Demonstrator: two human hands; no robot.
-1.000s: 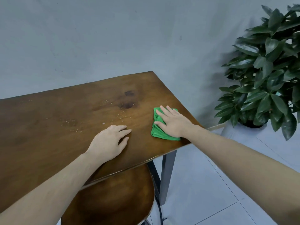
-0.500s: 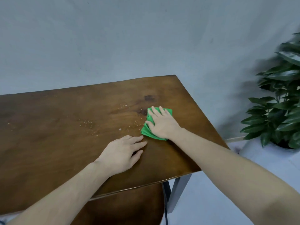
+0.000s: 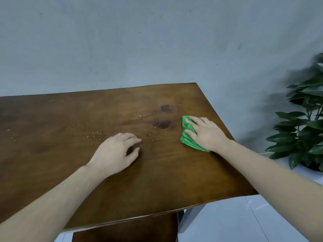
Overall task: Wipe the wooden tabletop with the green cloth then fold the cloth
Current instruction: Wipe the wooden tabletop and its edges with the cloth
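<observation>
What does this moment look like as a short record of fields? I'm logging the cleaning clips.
surface: wooden table, pale crumbs scattered on it
cloth: green cloth, bunched, near the table's right edge
right hand: right hand lies flat on the cloth, fingers spread
left hand: left hand rests on the bare wood, fingers loosely curled, holding nothing
beside table: plant at the right
folding: not yet done

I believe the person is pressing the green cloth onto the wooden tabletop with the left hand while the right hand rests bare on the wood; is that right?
The hands are swapped. The head view shows the right hand pressing the green cloth onto the wooden tabletop, while the left hand rests bare on the wood.
</observation>
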